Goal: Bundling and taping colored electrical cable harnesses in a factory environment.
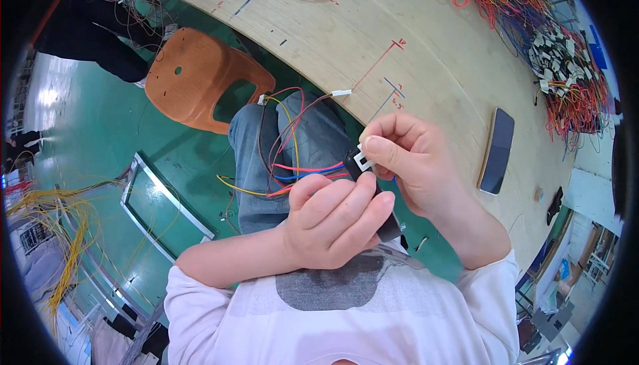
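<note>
My left hand is closed around a long black connector housing, its fingers hiding most of the body. Red, blue and other coloured wires run out of the housing's upper end toward the left. Thumb and finger of my right hand pinch a small white plastic clip, which touches that same end of the housing. I cannot tell how far it is seated. Yellow, red and brown leads loop over my knees. One brown lead ends in a white plug at the table edge; another white plug lies by my knee.
A wooden table with drawn marks curves along the right, bearing a phone and a large heap of red wires with white plugs. Left are an orange stool, a metal frame, yellow wires and another person's dark-trousered leg.
</note>
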### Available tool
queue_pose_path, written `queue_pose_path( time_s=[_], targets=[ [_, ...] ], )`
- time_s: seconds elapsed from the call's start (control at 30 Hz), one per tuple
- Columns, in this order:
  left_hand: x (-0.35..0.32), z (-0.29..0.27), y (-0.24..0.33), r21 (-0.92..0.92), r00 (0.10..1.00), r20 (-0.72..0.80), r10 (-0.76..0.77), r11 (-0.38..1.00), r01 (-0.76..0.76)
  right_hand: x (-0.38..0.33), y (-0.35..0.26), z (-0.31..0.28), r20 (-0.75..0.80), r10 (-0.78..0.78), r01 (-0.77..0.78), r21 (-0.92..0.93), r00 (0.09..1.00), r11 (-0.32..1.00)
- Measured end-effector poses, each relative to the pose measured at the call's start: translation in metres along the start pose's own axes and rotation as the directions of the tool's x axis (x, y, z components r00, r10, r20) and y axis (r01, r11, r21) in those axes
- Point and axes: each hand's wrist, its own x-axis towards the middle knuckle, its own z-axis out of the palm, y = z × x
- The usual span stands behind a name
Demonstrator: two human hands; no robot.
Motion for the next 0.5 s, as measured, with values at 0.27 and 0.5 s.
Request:
queue_pose_path(
  time_s=[0.27, 0.5],
  targets=[
    [-0.013, -0.013, -0.024, 0.180, 0.994, 0.079, 0.076, 0.980, -0.089, 0.007, -0.025, 0.023, 0.078, -0.135, 0.154, -0.348, 0.988, 0.925],
    [0.015, -0.009, -0.016, -0.527, 0.806, 0.218, -0.551, 0.629, 0.572, 0.019, 0.006, 0.012, 0.151, -0.409, 0.427, -0.490, 0.900, 0.760]
  ],
)
